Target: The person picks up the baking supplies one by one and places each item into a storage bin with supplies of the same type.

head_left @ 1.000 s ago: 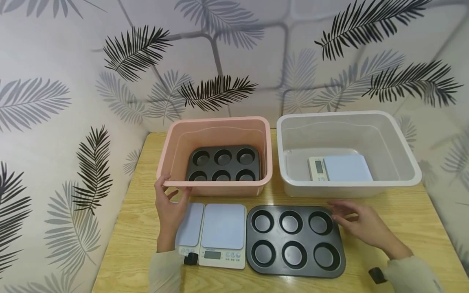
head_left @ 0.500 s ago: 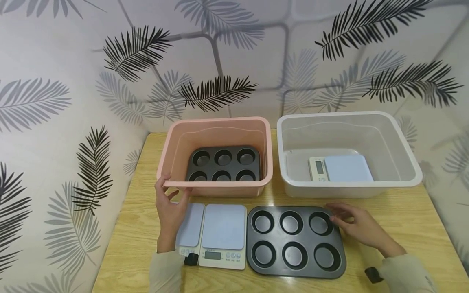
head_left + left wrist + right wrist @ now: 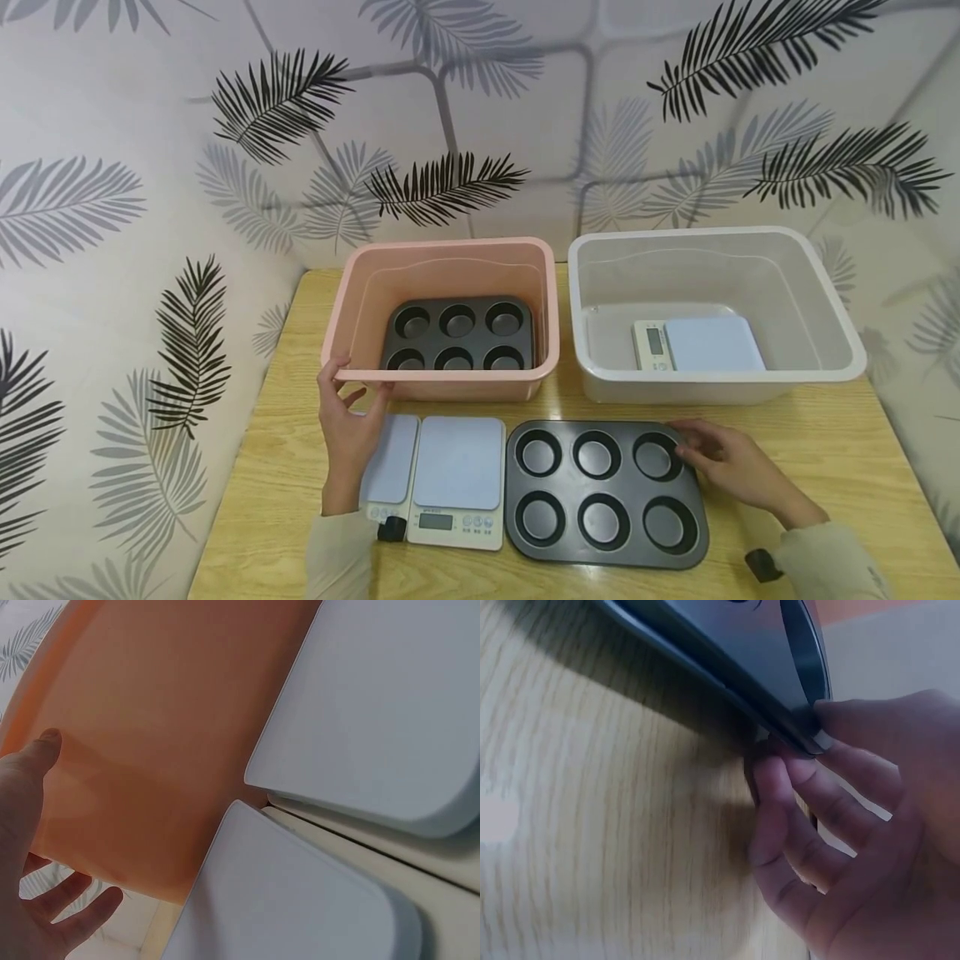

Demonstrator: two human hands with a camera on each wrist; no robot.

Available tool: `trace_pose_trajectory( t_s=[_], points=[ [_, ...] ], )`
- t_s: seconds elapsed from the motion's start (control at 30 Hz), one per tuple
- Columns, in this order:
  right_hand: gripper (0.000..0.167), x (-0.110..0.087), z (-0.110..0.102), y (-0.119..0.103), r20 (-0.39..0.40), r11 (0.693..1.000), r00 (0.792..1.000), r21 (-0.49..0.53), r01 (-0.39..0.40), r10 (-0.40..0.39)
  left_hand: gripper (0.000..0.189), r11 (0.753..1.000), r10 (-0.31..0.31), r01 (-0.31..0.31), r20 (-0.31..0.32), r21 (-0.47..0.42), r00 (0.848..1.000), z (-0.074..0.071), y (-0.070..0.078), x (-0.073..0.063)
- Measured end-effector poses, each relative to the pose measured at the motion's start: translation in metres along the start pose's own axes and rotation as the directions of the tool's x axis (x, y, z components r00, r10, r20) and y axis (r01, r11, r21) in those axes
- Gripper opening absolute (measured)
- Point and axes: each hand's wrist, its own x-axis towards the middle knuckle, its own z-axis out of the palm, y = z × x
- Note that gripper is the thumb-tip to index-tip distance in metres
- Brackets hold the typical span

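- While my left hand grips the pink bin, two scales lie before it.
- Right of them, the pan looks light, stiff, slick, best held by its rim.
- My right hand pinches its far-right corner, wrist slightly further left than a second ago.

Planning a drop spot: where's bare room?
Bare: table left of the left hand; table right of the right hand; strips beside the scale in the white bin. Crowded: front middle, two scales and a muffin pan side by side; pink bin, floor mostly under second muffin pan.
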Motion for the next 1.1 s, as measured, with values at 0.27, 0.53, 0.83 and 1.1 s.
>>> trace_pose_trajectory(
  t_s=[0.27, 0.53, 0.83, 1.1],
  points=[
    [0.046, -0.001, -0.013, -0.008, 0.08, 0.993, 0.995, 0.106, 0.047, -0.056, 0.073, 1.0, -0.01, 0.01, -0.001, 0.002, 1.0, 0.0, 0.0, 0.0],
    [0.057, -0.007, -0.029, -0.008, 0.258, 0.965, 0.966, 0.25, -0.083, 0.016, 0.073, 1.0, -0.01, 0.01, 0.008, -0.002, 1.0, 0.0, -0.001, 0.001],
    [0.058, -0.012, -0.036, -0.002, 0.312, 0.972, 0.95, 0.23, -0.045, -0.03, 0.075, 1.0, -0.002, 0.002, -0.001, 0.008, 1.0, 0.0, -0.001, 0.0],
    [0.057, -0.012, -0.038, -0.002, 0.39, 0.927, 0.92, 0.356, -0.117, -0.034, 0.075, 1.0, 0.0, 0.0, -0.003, 0.017, 1.0, 0.0, -0.001, 0.0]
  ],
)
